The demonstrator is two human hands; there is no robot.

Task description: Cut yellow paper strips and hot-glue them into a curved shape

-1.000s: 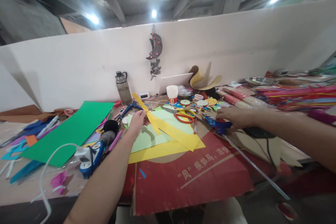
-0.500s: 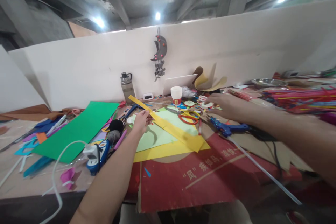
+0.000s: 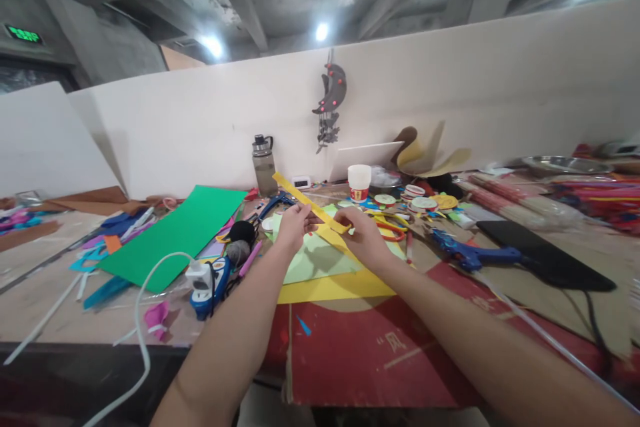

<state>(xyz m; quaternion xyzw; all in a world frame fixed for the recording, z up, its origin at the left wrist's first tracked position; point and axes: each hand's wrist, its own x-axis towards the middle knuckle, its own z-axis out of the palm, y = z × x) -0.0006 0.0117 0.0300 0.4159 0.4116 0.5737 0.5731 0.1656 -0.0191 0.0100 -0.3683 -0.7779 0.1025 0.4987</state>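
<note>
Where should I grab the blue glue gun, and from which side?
Take the glue gun by its handle, from above and the right, probably with the right hand once it is free of the yellow strip. The handle juts right, while the front end points left and the clear stick trails toward the near right.

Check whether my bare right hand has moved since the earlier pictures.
Yes: your bare right hand has moved left, from right of the white-and-red paper cup to below it in view.
</note>
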